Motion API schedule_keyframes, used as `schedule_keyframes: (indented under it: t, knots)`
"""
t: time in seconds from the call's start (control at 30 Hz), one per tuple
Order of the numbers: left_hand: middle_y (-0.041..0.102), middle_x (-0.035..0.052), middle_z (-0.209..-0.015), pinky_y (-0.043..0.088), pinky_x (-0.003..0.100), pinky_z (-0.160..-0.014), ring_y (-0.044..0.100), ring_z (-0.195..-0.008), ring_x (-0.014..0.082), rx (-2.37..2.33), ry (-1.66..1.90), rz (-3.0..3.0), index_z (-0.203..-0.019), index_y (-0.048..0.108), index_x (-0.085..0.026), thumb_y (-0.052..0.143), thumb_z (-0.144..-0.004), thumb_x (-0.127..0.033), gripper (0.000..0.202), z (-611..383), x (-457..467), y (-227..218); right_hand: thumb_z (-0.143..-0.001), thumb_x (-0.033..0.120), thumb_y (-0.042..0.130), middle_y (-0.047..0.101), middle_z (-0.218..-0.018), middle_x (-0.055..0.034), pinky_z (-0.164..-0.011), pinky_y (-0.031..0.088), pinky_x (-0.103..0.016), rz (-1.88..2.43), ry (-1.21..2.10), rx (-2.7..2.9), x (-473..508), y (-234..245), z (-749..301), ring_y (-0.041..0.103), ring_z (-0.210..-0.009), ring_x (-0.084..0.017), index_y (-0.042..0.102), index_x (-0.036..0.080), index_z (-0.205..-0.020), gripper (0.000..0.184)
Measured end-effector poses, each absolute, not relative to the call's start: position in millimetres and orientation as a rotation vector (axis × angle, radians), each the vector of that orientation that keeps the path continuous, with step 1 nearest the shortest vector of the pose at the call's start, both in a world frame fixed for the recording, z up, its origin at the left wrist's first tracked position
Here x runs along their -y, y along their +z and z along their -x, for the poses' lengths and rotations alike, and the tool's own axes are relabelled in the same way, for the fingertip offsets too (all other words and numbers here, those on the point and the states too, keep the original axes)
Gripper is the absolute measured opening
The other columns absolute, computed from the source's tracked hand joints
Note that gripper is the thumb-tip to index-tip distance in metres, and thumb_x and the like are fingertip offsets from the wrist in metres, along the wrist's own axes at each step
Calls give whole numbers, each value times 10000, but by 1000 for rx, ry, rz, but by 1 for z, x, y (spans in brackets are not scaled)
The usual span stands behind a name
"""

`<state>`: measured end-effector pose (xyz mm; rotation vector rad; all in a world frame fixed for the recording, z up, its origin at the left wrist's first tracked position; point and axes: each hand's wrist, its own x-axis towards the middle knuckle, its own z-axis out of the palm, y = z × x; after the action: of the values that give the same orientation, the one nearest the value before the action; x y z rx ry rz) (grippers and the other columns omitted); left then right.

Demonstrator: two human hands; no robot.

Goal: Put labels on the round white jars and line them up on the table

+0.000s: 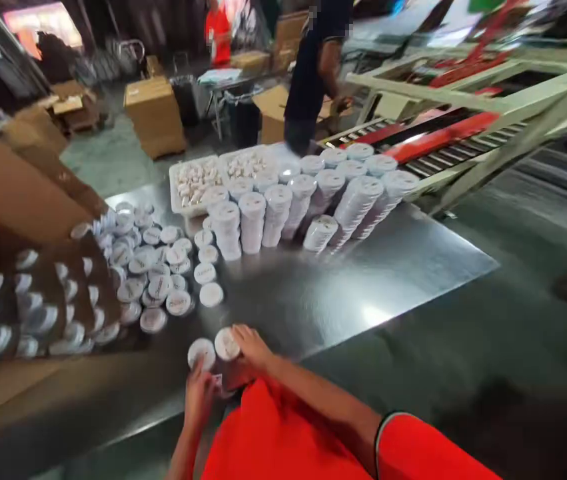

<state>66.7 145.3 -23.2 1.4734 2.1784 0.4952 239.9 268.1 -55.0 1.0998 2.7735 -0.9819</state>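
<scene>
Close to my body, two white round flat containers lie side by side at the near edge of the metal table. My left hand (pixel 200 393) is at the left round container (pixel 202 351), its fingers curled together and a fingertip over the near rim. Blur hides what these fingers hold; a small pinkish-white piece (pixel 218 382) shows beside them. My right hand (pixel 254 348) grips the right round container (pixel 226 344) from its right side, fingers over the rim. Beyond them, a loose heap of printed round containers (pixel 156 273) spreads to the left.
Stacks of white round containers (pixel 252 220) stand across the metal table (pixel 363 280). Behind them, white trays (pixel 178 193) hold small pale pieces. An open cardboard box (pixel 18 173) leans in at left. A person in dark clothing (pixel 308 80) stands beside a roller conveyor (pixel 463 147).
</scene>
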Motion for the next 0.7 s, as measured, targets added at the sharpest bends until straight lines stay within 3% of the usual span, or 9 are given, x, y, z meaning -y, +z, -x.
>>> schedule_keyframes:
  t: [0.07,0.27,0.4,0.5,0.7]
  knots:
    - [682,171,-1289,513,442,-1015,590,-1287,330,-2118,549,-1298,-602,549,-203,498,-839,-244,246,-74,-106,-37,-783,238,739,427,-1569,-180,-1199,332,-401,-1044,-1025,-2716,-267,-57,-238,395,-1440,-305,390,128,-1538,839]
    - [615,202,-1403,451,448,-1082,517,-1379,317,-2229,611,-1187,-687,590,-194,458,-896,-247,252,-71,-77,-48,-870,231,657,436,-1565,-166,-1158,369,-402,-1112,-1000,-2662,-263,-60,-230,426,-1406,-290,401,151,-1524,707]
    - [521,139,-1522,306,578,-1186,387,-1470,350,-2212,377,-1352,-738,642,-183,465,-911,-186,247,-72,-96,-40,-905,238,611,461,-1534,-198,-1120,396,-385,-1140,-927,-2695,-262,-66,-226,464,-1366,-301,412,79,-1511,658]
    - [488,78,-1551,220,641,-1214,297,-1510,362,-2142,223,-1443,-746,653,-185,526,-895,-167,197,-75,-120,-34,-861,261,681,484,-1515,-187,-1086,445,-439,-1179,-858,-2704,-257,-70,-221,514,-1320,-318,439,137,-1498,692]
    - [491,19,-1542,216,668,-1215,275,-1513,372,-2102,114,-1455,-783,702,-206,541,-883,-149,199,-81,-133,-40,-784,391,782,532,-1461,-169,-1044,490,-473,-1176,-831,-2746,-262,-69,-219,554,-1275,-334,454,197,-1487,799]
